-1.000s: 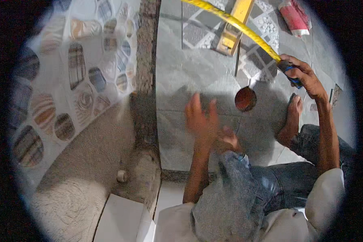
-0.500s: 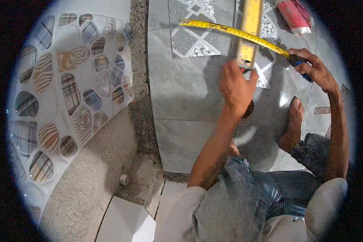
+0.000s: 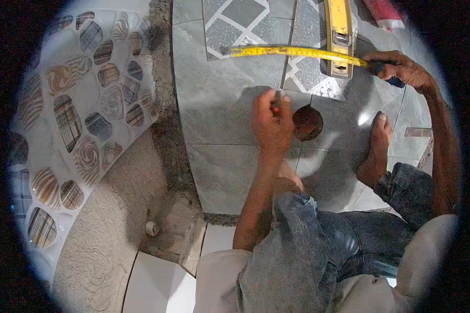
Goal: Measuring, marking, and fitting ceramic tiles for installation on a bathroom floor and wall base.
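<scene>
My right hand [image 3: 407, 73] is closed around a dark blue tape measure [image 3: 394, 78]. Its yellow blade [image 3: 292, 51] extends leftward above the patterned grey-and-white tiles [image 3: 230, 36] and across a yellow spirit level [image 3: 338, 31], which lies lengthwise on them. Nearer to me, my left hand [image 3: 272, 125] is closed on a slim pen-like thing [image 3: 275, 108] with a red spot, mostly hidden by the fingers. That hand is above the grey floor tiles [image 3: 219, 117], just left of a round hole [image 3: 308, 123].
A red-and-white tube-shaped packet [image 3: 385, 13] lies at the far right. My bare foot [image 3: 379, 148] rests on the tiles. On the left are a pebble-patterned wall [image 3: 83, 94], rough cement [image 3: 104, 214] with a short pipe stub [image 3: 151, 228], and a white tile [image 3: 154, 284].
My left hand has moved away from the spirit level, leftward and nearer to me. The tape blade now lies more level across the view, still held out by my right hand.
</scene>
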The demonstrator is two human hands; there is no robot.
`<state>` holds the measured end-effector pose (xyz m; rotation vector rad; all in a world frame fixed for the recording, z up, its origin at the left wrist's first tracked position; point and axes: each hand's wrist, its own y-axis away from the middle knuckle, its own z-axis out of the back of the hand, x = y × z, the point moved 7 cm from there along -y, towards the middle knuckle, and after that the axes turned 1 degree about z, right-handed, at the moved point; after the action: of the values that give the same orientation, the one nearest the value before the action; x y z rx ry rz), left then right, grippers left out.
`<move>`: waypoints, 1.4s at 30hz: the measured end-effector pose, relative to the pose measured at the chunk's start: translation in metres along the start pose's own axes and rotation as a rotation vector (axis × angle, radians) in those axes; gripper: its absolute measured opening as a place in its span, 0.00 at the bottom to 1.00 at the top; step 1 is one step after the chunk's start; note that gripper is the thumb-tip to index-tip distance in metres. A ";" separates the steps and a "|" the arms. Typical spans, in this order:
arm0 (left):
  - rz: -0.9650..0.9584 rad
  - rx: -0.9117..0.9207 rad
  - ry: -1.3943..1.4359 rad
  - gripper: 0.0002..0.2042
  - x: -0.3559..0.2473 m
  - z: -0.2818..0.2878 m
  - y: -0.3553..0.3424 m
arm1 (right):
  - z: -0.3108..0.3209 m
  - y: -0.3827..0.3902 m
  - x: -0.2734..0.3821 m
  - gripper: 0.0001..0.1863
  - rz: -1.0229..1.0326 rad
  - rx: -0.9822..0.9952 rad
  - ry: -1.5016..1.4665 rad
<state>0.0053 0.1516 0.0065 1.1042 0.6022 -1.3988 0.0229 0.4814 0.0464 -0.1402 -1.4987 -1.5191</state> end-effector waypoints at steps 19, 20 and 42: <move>-0.108 0.609 0.014 0.23 -0.089 -0.148 -0.018 | 0.000 0.037 0.085 0.25 0.009 -0.304 -0.280; -0.222 0.637 0.049 0.25 -0.099 -0.157 -0.018 | 0.000 0.034 0.084 0.25 0.017 -0.303 -0.284; -0.106 -0.198 -0.221 0.23 0.012 0.109 -0.091 | -0.002 -0.025 0.013 0.29 -0.056 -0.037 -0.016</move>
<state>-0.1083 0.0668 0.0184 0.7582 0.6311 -1.4937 0.0001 0.4677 0.0374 -0.1331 -1.4983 -1.5945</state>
